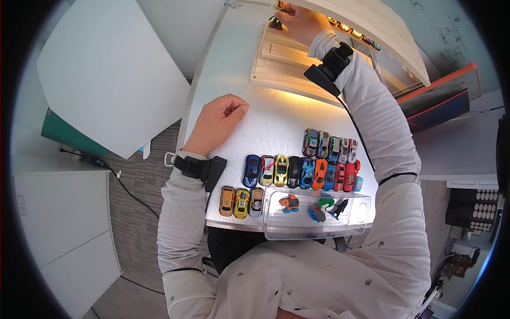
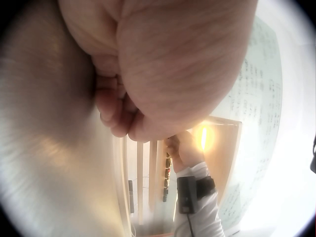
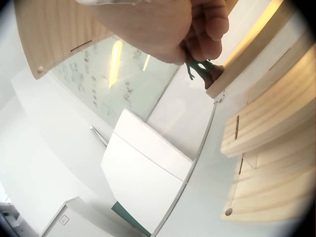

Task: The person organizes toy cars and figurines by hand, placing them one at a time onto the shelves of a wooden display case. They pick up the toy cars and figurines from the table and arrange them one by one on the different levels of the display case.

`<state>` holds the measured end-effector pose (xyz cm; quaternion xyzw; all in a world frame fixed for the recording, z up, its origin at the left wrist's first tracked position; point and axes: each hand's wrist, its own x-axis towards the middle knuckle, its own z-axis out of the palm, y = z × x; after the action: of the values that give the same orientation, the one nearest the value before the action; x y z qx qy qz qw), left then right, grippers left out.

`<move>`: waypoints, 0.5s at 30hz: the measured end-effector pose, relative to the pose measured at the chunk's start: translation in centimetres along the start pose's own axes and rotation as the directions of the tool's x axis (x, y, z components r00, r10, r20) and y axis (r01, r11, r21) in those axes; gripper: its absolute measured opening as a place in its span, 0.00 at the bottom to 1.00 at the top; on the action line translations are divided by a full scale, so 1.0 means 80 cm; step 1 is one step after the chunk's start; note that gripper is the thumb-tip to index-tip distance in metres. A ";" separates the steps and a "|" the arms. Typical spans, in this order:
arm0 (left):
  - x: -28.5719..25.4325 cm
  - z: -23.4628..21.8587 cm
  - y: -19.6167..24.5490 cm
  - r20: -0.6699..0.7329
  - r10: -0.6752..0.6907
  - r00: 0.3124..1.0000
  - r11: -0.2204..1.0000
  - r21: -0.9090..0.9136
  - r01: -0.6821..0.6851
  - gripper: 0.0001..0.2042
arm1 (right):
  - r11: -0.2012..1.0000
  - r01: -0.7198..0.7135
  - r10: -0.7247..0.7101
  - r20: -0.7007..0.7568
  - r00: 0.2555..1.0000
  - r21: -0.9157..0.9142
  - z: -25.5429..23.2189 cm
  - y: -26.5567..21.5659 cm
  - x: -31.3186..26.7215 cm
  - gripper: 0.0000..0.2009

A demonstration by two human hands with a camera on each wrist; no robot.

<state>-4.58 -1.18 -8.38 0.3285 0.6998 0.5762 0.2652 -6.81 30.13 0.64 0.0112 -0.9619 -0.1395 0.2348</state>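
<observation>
My right hand (image 1: 304,24) reaches up to a wooden display shelf (image 1: 289,66). Its fingertips pinch a small green and brown toy figure (image 3: 201,68) at the end of a shelf board. The figure's brown base sits right at the board's edge in the right wrist view, while its top is hidden by the fingers. In the head view this toy figure (image 1: 274,23) shows just below the fingertips. Loosely curled and holding nothing, my left hand (image 1: 217,123) rests over the white tabletop (image 1: 271,119), left of the shelf.
Several toy cars (image 1: 295,170) stand in rows on the table. A clear plastic box (image 1: 271,226) at the front edge holds a few small animal figures (image 1: 321,207). More small figures (image 1: 353,33) line an upper shelf board. A red-edged panel (image 1: 441,101) leans at the right.
</observation>
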 end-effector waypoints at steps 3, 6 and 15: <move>0.000 0.001 -0.002 -0.004 -0.004 1.000 1.000 -0.008 0.004 0.06 | 1.000 -0.005 0.006 0.067 0.998 -0.011 -0.007 -0.001 -0.001 0.14; 0.001 -0.001 -0.006 0.008 0.010 1.000 1.000 0.011 -0.010 0.06 | 0.938 -0.153 0.146 0.047 0.988 0.312 -0.028 -0.011 -0.001 0.14; 0.003 0.000 -0.014 -0.007 -0.019 1.000 0.999 -0.030 0.019 0.08 | 0.765 -0.394 0.347 0.190 0.918 0.509 -0.034 0.012 -0.034 0.20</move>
<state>-4.87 -1.14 -9.47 0.3157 0.6953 0.5852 0.2730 -3.14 30.60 2.02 -0.1197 -0.9539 0.1844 0.2043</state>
